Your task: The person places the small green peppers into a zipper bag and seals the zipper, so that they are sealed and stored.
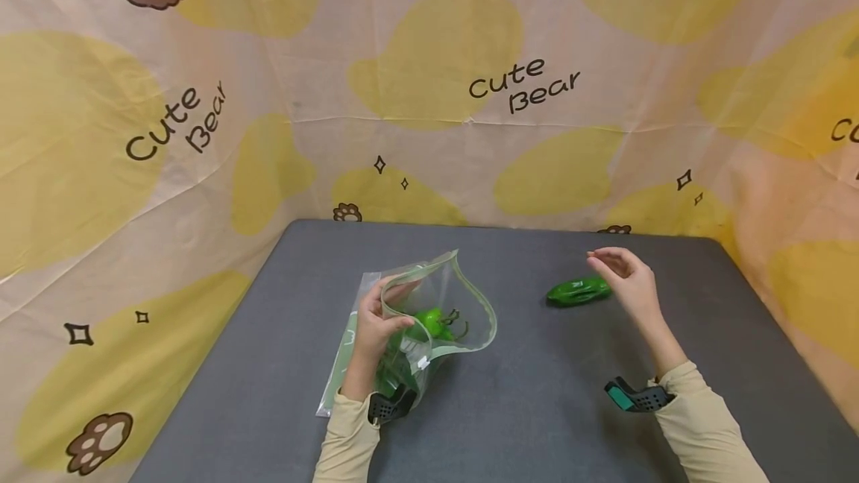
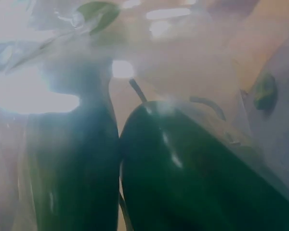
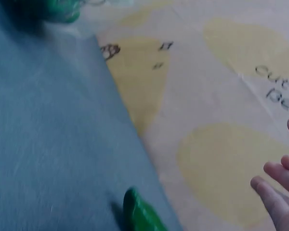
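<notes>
My left hand (image 1: 376, 323) grips a clear zip bag (image 1: 473, 345) by its rim, the thumb at the near side of the mouth. The mouth gapes toward the right. Inside are several green peppers, among them a bright green one (image 1: 432, 321) with curling stems beside it. Large dark green peppers (image 2: 168, 159) fill the left wrist view behind glossy plastic. One wrinkled green pepper (image 1: 576, 291) lies on the table to the right. My right hand (image 1: 631, 285) hovers over its right end with relaxed fingers and holds nothing; in the right wrist view the fingers (image 3: 282, 187) are spread apart.
A flat green-and-clear packet (image 1: 338, 367) lies under the left hand and the bag. The grey table (image 1: 510, 423) ends at a patterned cloth wall (image 1: 429, 95) at the back and sides. Both wrists wear dark straps (image 1: 640, 396).
</notes>
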`<state>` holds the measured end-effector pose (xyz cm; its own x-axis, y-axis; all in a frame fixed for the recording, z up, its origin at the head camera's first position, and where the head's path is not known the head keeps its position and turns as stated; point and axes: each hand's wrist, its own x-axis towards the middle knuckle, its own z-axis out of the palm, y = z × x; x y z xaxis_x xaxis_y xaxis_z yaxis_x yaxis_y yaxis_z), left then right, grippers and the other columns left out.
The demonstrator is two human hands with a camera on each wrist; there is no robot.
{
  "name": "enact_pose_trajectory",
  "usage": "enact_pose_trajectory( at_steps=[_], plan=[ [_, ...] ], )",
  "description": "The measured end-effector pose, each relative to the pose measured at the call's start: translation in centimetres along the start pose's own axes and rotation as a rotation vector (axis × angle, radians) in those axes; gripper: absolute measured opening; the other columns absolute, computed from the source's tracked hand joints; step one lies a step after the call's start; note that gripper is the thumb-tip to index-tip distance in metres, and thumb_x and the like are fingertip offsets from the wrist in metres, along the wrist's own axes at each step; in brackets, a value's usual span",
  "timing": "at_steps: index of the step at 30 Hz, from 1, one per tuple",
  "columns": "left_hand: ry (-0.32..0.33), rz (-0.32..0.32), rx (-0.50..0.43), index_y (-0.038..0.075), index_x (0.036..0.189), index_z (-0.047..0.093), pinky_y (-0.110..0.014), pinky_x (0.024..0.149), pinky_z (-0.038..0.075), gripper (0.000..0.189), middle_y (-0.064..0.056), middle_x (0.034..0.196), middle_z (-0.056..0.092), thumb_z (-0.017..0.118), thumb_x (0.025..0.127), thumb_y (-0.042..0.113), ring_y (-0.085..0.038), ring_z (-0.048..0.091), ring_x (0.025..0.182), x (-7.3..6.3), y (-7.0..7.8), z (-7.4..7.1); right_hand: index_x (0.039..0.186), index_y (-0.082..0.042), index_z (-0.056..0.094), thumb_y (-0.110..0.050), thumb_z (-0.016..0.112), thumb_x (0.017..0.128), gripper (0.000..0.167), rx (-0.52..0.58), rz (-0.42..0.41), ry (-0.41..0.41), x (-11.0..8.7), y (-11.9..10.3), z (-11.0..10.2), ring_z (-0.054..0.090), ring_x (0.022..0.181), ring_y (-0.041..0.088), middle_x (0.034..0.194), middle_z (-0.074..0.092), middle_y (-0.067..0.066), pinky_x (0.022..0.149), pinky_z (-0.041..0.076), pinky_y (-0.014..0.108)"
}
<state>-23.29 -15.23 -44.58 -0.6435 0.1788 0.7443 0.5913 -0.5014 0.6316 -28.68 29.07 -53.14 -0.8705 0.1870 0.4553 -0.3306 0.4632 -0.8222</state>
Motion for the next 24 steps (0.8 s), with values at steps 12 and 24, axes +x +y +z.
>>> enact_pose_trajectory(
  at_steps=[12,24],
  plan=[
    [0.035,0.031,0.022,0.003,0.116,0.055,-0.032,0.093,0.038,0.053,-0.009,0.113,0.059,0.075,0.069,0.016,-0.022,0.055,0.105,0.1,0.8,0.1,0.101,-0.011,0.058,-0.046,0.062,0.079,0.042,-0.101,0.313,0.029,-2.8,-5.5,-1.7,0.064,0.078,0.013,0.085,0.065,-0.004,0.064,0.045,0.011],
    [0.022,0.08,0.032,0.006,0.117,0.055,-0.033,0.092,0.039,0.052,-0.008,0.114,0.059,0.075,0.07,0.018,-0.022,0.055,0.104,0.4,1.3,0.2,0.102,0.002,0.057,-0.042,0.063,0.081,0.049,-0.234,0.435,0.099,-3.3,-7.7,-1.6,0.063,0.067,0.009,0.081,0.065,0.005,0.05,0.044,0.016]
  ],
)
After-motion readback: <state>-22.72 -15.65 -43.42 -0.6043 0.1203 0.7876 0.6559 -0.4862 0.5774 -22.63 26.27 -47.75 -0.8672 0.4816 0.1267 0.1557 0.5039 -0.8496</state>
